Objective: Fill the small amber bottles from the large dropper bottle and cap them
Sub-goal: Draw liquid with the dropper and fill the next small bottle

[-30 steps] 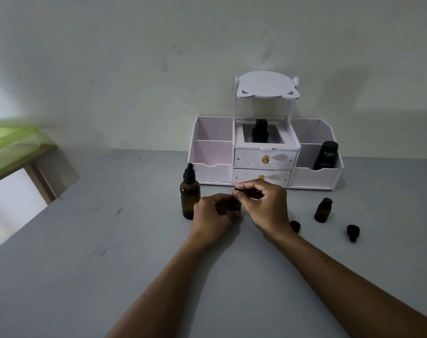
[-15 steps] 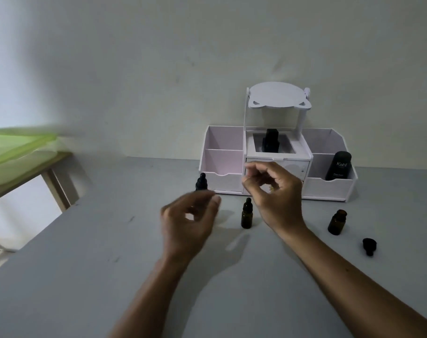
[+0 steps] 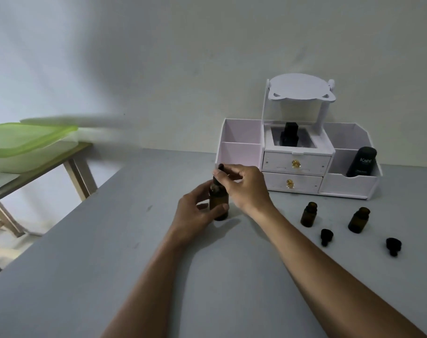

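Now, mid-frame: my left hand (image 3: 195, 212) grips large dropper bottle (image 3: 219, 201) steady; right hand (image 3: 244, 186) pinches its cap (image 3: 216, 181), presumably to unscrew.

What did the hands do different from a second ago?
Both hands let go of a small capped bottle, not visible now, and moved left to the large dropper bottle. The left hand holds its body; the right hand pinches its dropper cap. The far-right small bottle, the loose caps and the white organizer stayed put.
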Tool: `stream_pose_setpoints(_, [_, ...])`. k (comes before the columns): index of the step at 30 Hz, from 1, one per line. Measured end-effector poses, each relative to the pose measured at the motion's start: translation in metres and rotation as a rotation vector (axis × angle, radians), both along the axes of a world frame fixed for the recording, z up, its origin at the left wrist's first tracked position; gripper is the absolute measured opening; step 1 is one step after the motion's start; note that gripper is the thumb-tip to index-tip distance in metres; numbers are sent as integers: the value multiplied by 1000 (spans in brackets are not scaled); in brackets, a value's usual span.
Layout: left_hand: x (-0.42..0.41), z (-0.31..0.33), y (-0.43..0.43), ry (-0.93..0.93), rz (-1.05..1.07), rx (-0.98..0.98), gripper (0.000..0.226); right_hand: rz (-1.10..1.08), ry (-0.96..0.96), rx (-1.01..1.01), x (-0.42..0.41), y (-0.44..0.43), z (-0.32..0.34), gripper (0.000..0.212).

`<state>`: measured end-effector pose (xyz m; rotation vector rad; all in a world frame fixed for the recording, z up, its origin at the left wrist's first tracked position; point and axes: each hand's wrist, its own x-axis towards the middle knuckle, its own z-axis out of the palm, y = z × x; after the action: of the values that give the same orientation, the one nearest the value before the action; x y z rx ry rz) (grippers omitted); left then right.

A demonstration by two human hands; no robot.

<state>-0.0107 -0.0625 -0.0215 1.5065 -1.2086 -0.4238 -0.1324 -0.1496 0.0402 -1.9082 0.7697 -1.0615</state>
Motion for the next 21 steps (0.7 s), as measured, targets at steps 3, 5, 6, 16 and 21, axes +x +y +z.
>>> stream_pose_setpoints(3, [1,0,0,-11,7,12,48,-3,-43,-23,1,-1,0,27])
stream_pose_setpoints(5, [0,0,1,-3,8,12,46,-2,-55,-23,1,-1,1,22])
stream_pose_setpoints(6, [-1,1,0,6,9,12,45,-4,-56,-22,1,-2,1,19])
stream_pose_setpoints(16, [3,-2,-2,-2,11,31,49,-42,-80,-133,8,-3,3,6])
stream_pose_setpoints(21, [3,-2,-2,26,7,33,45,-34,-59,-141,6,-3,6,6])
